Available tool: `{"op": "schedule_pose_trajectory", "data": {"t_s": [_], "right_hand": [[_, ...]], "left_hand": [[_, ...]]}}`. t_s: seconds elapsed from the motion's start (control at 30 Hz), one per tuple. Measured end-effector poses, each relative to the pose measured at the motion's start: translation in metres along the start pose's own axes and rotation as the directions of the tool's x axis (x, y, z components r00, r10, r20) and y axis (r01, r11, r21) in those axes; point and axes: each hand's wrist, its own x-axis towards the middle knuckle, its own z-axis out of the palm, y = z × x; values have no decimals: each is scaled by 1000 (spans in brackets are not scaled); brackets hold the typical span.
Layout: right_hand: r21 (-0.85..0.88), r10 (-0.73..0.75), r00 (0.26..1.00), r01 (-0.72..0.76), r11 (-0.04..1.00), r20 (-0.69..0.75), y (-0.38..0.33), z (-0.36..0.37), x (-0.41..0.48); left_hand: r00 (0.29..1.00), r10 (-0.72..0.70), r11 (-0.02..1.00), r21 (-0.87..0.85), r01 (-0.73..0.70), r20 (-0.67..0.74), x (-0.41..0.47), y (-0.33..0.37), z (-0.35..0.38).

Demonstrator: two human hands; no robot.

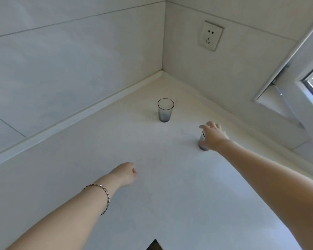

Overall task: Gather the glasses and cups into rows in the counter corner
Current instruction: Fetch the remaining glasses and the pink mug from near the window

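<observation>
Near the worktop's far corner an empty glass stands upright, clear of both walls; to its right, close to the right-hand edge, the right hand grasps a second glass from above, fingers draped over its rim; the left hand, curled shut and holding nothing, hovers well apart from both glasses, nearer the person, bracelet on its wrist.

White wall socket on tiled wall, open window frame at right, thin bracelet
</observation>
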Motion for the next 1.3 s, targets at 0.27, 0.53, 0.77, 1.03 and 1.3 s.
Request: {"op": "schedule_pose_trajectory", "data": {"t_s": [0.27, 0.53, 0.77, 1.03, 1.3], "right_hand": [[-8, 94, 990, -94, 996, 106, 23, 18, 27], [-163, -66, 998, 69, 984, 24, -20, 22, 10], [-138, -415, 905, 424, 895, 92, -146, 39, -47], [-106, -659, 730, 681, 725, 182, -320, 91, -173], [-102, -751, 593, 799, 592, 290, -479, 168, -328]], "left_hand": [[999, -37, 999, -10, 37, 28, 14, -14, 12], [988, -152, 987, -59, 152, -1, -15, -69, 12], [958, -283, 950, -153, 272, -50, -84, -155, 23], [888, -454, 848, -342, 405, -74, -209, -293, 61], [830, -557, 760, -412, 503, -15, -361, -454, 114]]}}
